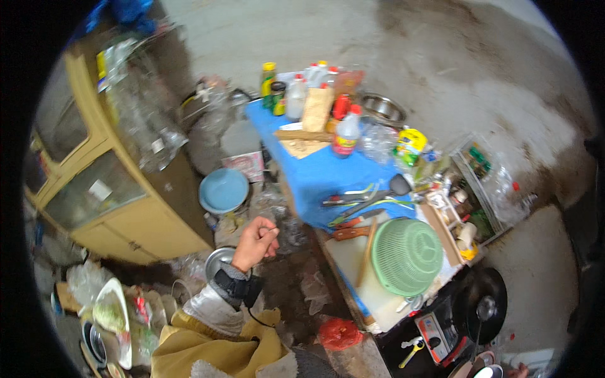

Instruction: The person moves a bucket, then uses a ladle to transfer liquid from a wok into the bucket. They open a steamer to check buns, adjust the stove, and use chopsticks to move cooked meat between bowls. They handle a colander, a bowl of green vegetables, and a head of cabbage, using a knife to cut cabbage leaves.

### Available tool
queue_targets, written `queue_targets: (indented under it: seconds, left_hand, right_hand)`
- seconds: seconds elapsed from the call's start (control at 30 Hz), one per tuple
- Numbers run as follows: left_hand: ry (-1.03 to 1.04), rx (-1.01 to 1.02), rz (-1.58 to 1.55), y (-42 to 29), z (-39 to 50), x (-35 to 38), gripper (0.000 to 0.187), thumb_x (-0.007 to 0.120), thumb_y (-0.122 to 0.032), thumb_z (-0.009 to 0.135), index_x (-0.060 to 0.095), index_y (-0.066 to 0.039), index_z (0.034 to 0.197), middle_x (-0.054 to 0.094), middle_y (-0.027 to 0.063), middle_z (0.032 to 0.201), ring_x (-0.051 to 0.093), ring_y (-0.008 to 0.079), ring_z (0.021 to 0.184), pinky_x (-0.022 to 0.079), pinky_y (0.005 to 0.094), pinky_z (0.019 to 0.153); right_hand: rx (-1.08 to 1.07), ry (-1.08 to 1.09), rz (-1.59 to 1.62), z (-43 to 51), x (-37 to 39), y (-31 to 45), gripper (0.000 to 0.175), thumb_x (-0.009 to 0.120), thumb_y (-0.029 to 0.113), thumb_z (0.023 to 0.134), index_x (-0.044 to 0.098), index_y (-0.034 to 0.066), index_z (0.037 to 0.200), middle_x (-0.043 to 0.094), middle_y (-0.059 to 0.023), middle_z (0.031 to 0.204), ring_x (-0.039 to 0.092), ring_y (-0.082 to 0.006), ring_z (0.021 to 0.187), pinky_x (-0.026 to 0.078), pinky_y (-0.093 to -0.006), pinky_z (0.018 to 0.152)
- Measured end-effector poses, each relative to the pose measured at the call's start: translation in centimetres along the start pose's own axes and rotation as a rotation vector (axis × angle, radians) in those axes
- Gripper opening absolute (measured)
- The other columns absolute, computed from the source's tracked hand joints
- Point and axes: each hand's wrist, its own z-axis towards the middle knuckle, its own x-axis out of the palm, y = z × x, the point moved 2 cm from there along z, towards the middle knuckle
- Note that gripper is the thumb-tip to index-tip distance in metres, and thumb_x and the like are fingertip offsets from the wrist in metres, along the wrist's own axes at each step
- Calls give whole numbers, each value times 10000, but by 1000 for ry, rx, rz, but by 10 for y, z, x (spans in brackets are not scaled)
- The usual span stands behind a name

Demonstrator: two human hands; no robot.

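Observation:
My left hand (pixel 257 243) is raised in front of me, fingers curled and thumb against the index finger. A thin dark mark shows at its fingertips, too blurred to identify. A black strap (pixel 236 286) with a cable wraps that wrist. Below the hand, partly covered by the wrist, is a round metal lid or pan (pixel 220 260). Farther off, a light blue plastic basin (pixel 223 190) sits low by the cabinet. My right hand is out of view. To the right, a green plastic colander (pixel 407 257) lies upside down on a white cutting board (pixel 345 253).
A blue-covered table (pixel 307 172) bears bottles, a black ladle (pixel 400 184) and wooden-handled knives (pixel 352 233). A wok (pixel 489 283) stands beyond an induction cooker (pixel 432 338). On the left is a yellow cabinet (pixel 142 203); a red plastic bag (pixel 339 333) lies below.

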Motion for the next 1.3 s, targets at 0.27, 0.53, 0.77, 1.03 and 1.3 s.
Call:
queue_targets:
  seconds: [0.27,0.53,0.77,1.03,1.3]
  left_hand:
    - [-334,17,16,21,-177,-70,141,557,-138,924,490,-54,1014,609,27,688,562,81,523,414,214,445]
    - [-935,-193,22,82,-503,-111,166,565,-138,913,487,-28,1012,632,75,720,597,125,584,479,267,531]
    - [-1556,-162,-285,136,-725,-102,134,547,-150,921,511,-46,997,634,60,793,616,126,643,497,250,564]
    - [-2002,-27,-693,211,-934,-108,174,565,-178,913,519,-54,1026,640,71,858,628,146,700,520,287,582]
    - [-2299,68,-838,324,-1198,-259,105,551,-139,887,550,-52,946,646,85,841,622,172,719,511,310,612]
  right_hand:
    - [40,732,488,-146,213,95,464,389,433,980,562,3,1007,569,-75,639,552,-175,587,475,-308,601]
    - [287,1489,788,-338,272,163,479,384,450,977,561,6,998,575,-82,657,550,-181,592,472,-310,611]
    - [328,1853,913,-480,238,254,492,380,465,974,560,7,990,581,-89,673,548,-186,598,470,-313,620]
    - [315,2107,966,-636,134,348,507,375,482,971,559,10,980,587,-96,691,546,-191,603,467,-316,630]
    - [325,2252,902,-819,-63,452,522,371,499,967,558,12,971,594,-103,710,544,-197,609,464,-319,640]
